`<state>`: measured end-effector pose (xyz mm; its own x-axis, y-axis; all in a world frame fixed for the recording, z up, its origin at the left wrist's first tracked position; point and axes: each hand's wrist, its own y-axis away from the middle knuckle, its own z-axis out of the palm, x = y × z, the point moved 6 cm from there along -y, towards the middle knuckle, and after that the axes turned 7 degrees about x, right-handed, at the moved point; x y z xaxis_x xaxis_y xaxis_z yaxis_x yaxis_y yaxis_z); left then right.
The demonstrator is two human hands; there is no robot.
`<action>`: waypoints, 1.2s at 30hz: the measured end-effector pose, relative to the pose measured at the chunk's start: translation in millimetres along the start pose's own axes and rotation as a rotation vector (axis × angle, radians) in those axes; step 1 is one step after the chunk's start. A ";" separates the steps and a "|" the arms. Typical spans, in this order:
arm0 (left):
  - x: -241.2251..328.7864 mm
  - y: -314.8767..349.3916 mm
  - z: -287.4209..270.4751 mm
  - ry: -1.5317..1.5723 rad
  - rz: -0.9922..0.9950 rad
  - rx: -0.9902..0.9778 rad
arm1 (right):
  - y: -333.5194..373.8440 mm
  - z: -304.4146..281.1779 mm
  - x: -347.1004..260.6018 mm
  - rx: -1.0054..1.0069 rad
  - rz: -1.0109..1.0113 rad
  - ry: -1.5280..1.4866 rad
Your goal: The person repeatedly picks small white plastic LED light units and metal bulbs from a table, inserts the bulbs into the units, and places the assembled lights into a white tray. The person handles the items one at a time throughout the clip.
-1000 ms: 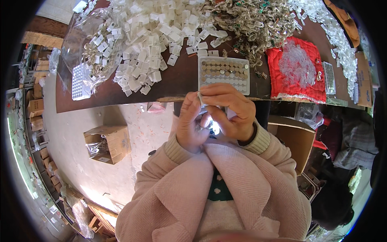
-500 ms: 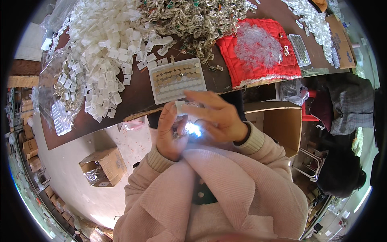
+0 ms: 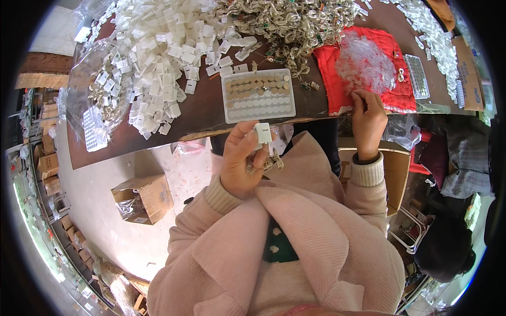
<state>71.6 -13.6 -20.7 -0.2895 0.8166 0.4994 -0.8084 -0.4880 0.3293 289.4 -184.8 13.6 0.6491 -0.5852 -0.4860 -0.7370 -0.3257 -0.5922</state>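
Close to the front of the pink coat [image 3: 226, 253], the left hand [image 3: 240, 163] is raised short of the table edge, its thumb and forefinger pinched on a small white case [image 3: 262, 133] that stands upright between them. Lower in the same hand, the other fingers curl round a bunch of thin wire [image 3: 274, 162], part of which pokes out toward the right. Well apart from it, the right hand [image 3: 368, 122] reaches over the table edge, thumb and forefinger almost together at the near side of a pile of clear strips [image 3: 363, 58] — whether they have hold of one, I cannot tell.

On the brown table [image 3: 205, 113], just past the left hand, sits a clear tray [image 3: 260, 117], with round tan discs [image 3: 263, 85] in its farther rows. To the right of the tray, a red quilted cloth [image 3: 329, 87] lies under the strips. Over to the left spreads a big heap of white cases [image 3: 163, 58], with a clear plastic bag [image 3: 84, 100] beside it. Behind the tray lies a tangle of wire bundles [image 3: 284, 23] — silvery, with bits of green.
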 end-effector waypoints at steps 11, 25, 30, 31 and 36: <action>2.5 3.8 4.3 -0.112 0.001 -0.002 | 21.8 0.5 -133.9 -0.278 -0.421 -0.723; 21.5 8.9 -5.3 -0.187 -0.002 0.079 | 25.2 5.2 -161.3 -0.437 -0.385 -0.648; 21.7 9.1 -7.2 -0.271 0.045 0.078 | 26.4 8.7 -153.6 -0.463 -0.284 -0.655; 21.4 8.8 -7.4 -0.282 0.050 0.072 | 26.5 8.1 -154.3 -0.429 -0.314 -0.653; 18.2 7.6 -8.7 -0.206 0.006 0.064 | 31.2 10.4 -157.1 -0.395 -0.367 -0.628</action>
<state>55.7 0.3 -16.1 -0.1787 0.7365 0.6524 -0.7708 -0.5169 0.3724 166.3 -95.3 64.8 0.7593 0.0948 -0.6438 -0.3936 -0.7210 -0.5703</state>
